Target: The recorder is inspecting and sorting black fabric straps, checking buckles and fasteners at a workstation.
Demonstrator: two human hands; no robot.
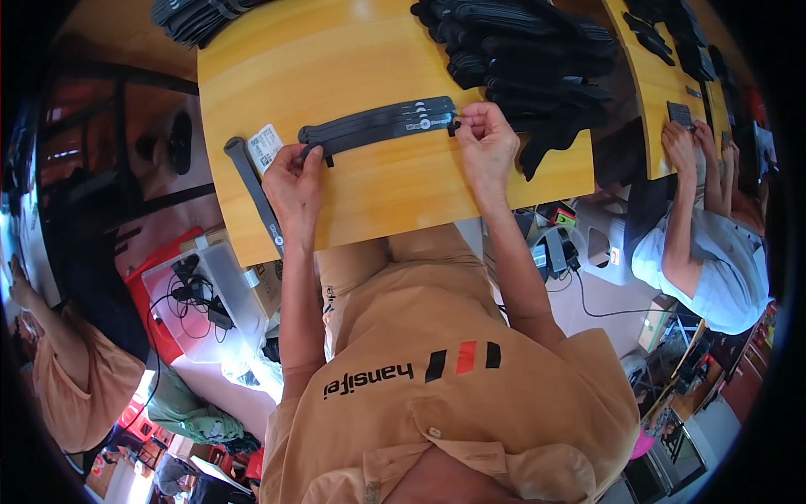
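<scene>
Long flat black straps, stacked

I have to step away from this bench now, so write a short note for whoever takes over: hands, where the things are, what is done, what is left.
Left hand: pinching the left end of a small stack of black straps.
Right hand: pinching the right end of the same stack, at its tab.
The stack lies across the yellow table, ends roughly lined up.
A single dark strap and a white label lie left of the left hand.
A big heap of black straps is at the far right, a smaller pile at the far left.
Done: a few straps stacked. Left: probably the heap, though I cannot tell which pile is finished.
</scene>
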